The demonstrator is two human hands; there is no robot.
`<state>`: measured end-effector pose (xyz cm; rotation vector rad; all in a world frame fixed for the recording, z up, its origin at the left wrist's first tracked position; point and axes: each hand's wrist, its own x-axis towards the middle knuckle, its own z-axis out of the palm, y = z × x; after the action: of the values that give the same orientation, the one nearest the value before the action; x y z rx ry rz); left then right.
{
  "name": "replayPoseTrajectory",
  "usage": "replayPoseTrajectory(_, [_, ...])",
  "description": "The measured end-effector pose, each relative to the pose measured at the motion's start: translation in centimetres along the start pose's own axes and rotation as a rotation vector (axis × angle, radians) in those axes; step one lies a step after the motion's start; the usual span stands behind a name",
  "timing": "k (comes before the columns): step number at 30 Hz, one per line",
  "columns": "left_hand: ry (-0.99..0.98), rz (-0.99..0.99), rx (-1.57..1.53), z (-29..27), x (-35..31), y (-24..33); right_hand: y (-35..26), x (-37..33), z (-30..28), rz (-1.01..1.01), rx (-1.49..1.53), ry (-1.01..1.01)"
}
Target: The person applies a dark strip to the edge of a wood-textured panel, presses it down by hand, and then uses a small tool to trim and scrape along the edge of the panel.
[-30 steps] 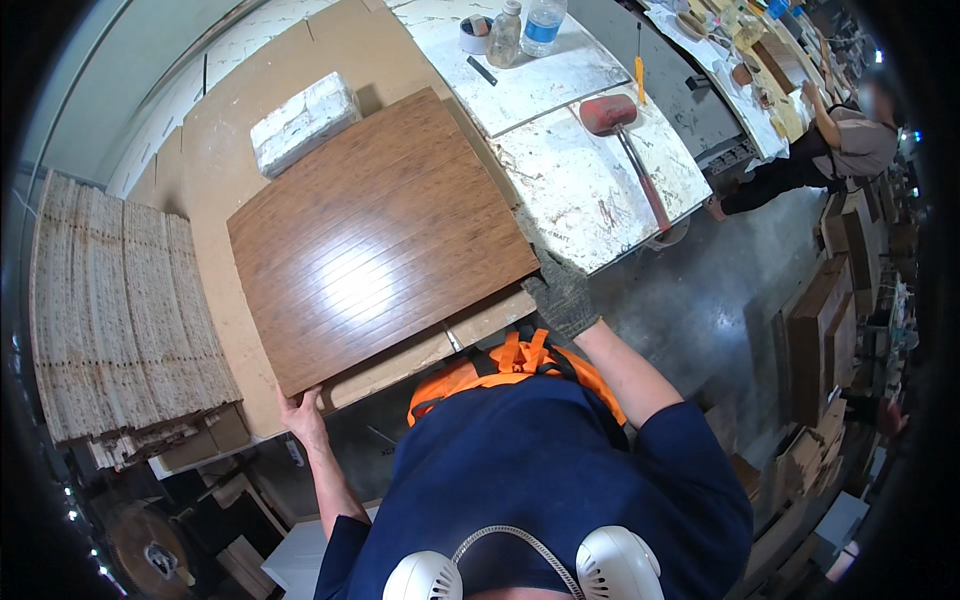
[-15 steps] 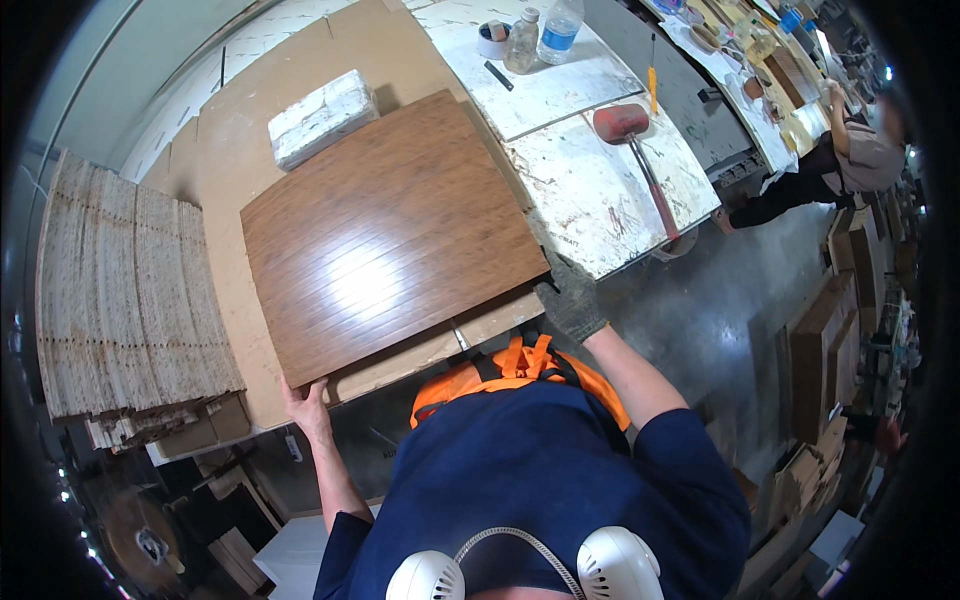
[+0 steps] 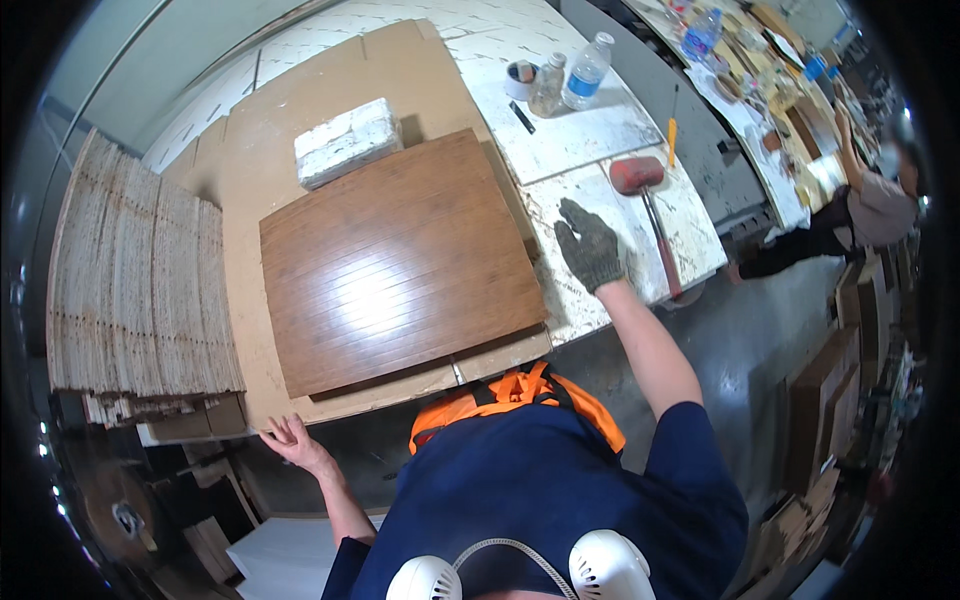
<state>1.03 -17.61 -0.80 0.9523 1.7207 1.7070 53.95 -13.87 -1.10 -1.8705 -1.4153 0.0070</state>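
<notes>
A brown wood-grain panel [image 3: 400, 240] with fine parallel grooves lies on cardboard [image 3: 245, 300] covering the workbench. My left hand [image 3: 295, 443], bare, is at the bench's front edge just off the panel's near left corner, its fingers apart and holding nothing. In a dark grey work glove, my right hand [image 3: 590, 245] is over the white, stained bench board to the right of the panel. Its fingers are extended and nothing is in them. Close by on its right lies a mallet [image 3: 637, 176] with a red head and long handle. A white wrapped block [image 3: 348, 142] sits behind the panel.
A tall stack of boards [image 3: 145, 280] stands on the left. Two plastic bottles [image 3: 587, 72], a tape roll [image 3: 520, 80] and an orange-handled screwdriver [image 3: 671, 140] are at the back right. A person [image 3: 870, 205] stands by a cluttered bench at far right.
Both hands have come off the panel's near corners. My right hand has moved up onto the white board beside the mallet, and my left has drawn back down and leftward.
</notes>
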Motion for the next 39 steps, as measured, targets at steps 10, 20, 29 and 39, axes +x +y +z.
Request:
replayPoseTrajectory(10, [0.487, -0.092, 0.182, -9.8, -15.9, -2.0, 4.4, 18.0, 12.4, -0.270, -0.209, -0.309])
replayPoseTrajectory(20, [0.852, -0.701, 0.667, -9.7, -34.5, -5.6, 20.2, 26.9, 20.0, -0.417, -0.756, -0.333])
replayPoseTrajectory(29, [0.887, -0.841, 0.803, -7.3, -38.9, -7.6, 20.6, 28.0, 19.8, -0.495, -0.683, -0.270])
replayPoseTrajectory(39, [0.373, -0.209, 0.251, -0.3, -21.1, 7.7, -9.8, 10.9, 1.0, -0.313, 0.820, -0.582])
